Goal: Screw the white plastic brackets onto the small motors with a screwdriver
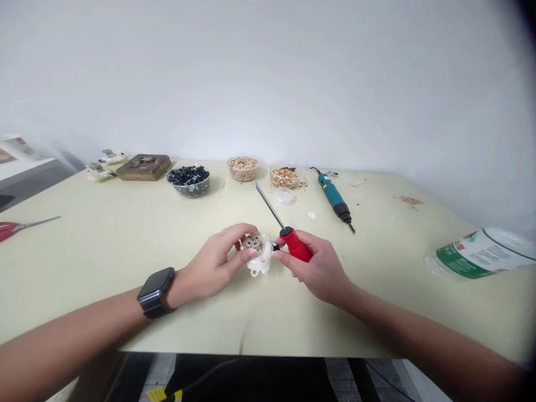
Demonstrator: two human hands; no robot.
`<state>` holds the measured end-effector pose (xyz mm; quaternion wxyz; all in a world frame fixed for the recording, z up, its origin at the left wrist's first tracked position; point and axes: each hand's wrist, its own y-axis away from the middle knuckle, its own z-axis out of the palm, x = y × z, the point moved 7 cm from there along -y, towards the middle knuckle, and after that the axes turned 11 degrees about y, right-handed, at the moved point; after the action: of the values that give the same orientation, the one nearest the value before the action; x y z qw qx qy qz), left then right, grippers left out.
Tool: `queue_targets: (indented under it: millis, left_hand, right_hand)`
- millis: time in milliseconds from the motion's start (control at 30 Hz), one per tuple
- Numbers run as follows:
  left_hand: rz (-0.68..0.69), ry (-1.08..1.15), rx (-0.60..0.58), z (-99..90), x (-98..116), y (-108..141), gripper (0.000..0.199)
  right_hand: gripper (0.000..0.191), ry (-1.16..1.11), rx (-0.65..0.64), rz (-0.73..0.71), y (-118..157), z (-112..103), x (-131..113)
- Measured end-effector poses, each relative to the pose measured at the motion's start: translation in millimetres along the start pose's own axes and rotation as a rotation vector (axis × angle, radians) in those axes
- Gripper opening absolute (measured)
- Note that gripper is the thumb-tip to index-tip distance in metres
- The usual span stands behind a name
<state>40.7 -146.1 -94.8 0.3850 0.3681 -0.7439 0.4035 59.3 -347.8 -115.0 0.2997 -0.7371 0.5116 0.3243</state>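
Observation:
My left hand (211,265) grips a white plastic part (260,262) with a round metal centre (253,242), its fingers curled over the top. My right hand (320,271) is shut around a red-handled screwdriver (296,244). The screwdriver's steel shaft (269,205) points up and away from me, and its tip touches nothing. A small black piece (275,245) sits between my right fingertips and the white part. A black smartwatch (154,292) is on my left wrist.
A pale green table holds a bowl of black pieces (188,181), two tubs of tan granules (242,168), a teal electric screwdriver (333,196), red-handled scissors (20,228), a brown block (144,167), and a bottle lying on its side (481,254) at the right.

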Motion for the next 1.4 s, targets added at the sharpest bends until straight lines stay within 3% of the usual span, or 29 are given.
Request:
queue_targets:
  millis: [433, 900, 1400]
  left_hand:
    - [-0.006, 0.062, 0.0, 0.2, 1, -5, 0.031]
    - [-0.044, 0.242, -0.068, -1.0, -7, -5, 0.028]
    - [-0.226, 0.653, -0.202, 9.3, -23, -7, 0.035]
  right_hand:
    - [0.034, -0.082, -0.059, 0.063, -3, 0, 1]
    - [0.028, 0.008, -0.108, -0.033, -1, -7, -6]
    - [0.031, -0.236, -0.382, 0.127, -1, -2, -7]
